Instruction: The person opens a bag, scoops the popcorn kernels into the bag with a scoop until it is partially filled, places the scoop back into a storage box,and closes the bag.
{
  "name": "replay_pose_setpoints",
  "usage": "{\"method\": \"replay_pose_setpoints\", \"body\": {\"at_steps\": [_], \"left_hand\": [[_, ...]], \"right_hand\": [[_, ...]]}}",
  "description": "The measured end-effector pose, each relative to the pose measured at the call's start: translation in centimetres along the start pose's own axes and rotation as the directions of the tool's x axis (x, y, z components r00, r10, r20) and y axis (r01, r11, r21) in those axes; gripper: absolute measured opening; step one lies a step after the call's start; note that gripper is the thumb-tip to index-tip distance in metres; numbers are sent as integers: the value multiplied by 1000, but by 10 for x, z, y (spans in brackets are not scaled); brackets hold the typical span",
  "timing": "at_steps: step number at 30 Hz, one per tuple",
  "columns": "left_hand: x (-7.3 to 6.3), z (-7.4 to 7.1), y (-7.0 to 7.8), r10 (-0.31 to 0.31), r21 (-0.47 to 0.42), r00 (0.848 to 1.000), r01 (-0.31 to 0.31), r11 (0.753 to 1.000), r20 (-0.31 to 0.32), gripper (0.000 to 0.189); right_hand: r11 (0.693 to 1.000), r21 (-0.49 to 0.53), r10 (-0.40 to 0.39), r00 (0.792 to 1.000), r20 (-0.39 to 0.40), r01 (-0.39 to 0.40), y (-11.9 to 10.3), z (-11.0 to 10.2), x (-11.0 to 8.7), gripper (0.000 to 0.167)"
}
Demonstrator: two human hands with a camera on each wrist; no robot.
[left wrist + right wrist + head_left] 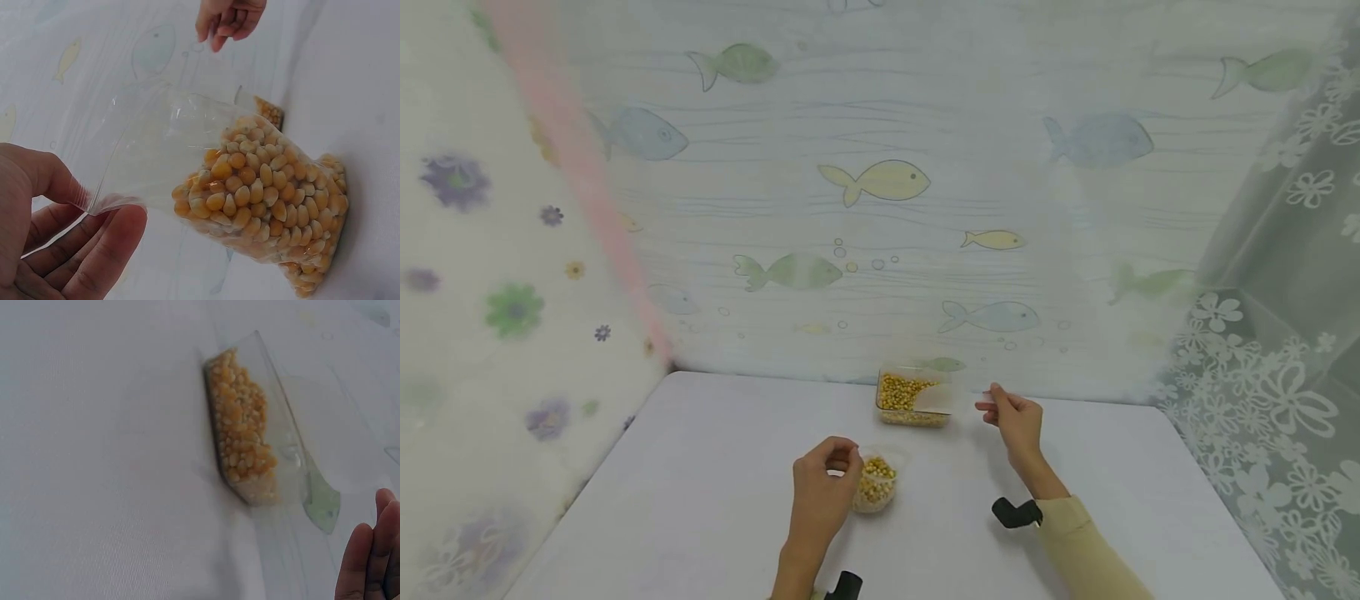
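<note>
My left hand [824, 492] pinches the top edge of a clear plastic zip bag [150, 144] between thumb and fingers. Corn kernels [269, 194] fill the bag's lower part, which stands on the table. Up and to the right, my right hand [1017, 423] pinches a thin white handle. Its pale, rounded, spoon-like end [325, 434] is over the right side of a clear rectangular container [913, 419], partly covering it in the head view. More corn kernels [240, 419] lie in that container, heaped toward one side. Most of the right hand is cut off in the right wrist view.
A white table [715, 492] carries the bag and the container. Behind the container rises a curtain printed with fish [891, 181]. Flowered cloth [512, 308] hangs at the left, and a sheer flowered curtain [1292, 400] at the right.
</note>
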State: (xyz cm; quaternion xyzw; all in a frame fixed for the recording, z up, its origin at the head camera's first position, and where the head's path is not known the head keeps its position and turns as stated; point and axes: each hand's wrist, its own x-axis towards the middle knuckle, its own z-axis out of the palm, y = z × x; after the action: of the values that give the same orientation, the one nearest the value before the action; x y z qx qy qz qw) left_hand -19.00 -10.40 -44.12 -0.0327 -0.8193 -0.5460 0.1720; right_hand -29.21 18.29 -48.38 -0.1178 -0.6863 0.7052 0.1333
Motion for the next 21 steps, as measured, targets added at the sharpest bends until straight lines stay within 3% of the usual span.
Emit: {"method": "replay_pose_setpoints", "body": {"at_steps": [9,21], "left_hand": [[1,-1,0,9,-18,1000,-8,1000,13,10],[1,0,-2,41,-5,999,-41,999,7,10]], "right_hand": [[995,37,88,995,51,-90,11,21,19,45],[995,-47,91,994,66,-88,25,25,21,45]]}}
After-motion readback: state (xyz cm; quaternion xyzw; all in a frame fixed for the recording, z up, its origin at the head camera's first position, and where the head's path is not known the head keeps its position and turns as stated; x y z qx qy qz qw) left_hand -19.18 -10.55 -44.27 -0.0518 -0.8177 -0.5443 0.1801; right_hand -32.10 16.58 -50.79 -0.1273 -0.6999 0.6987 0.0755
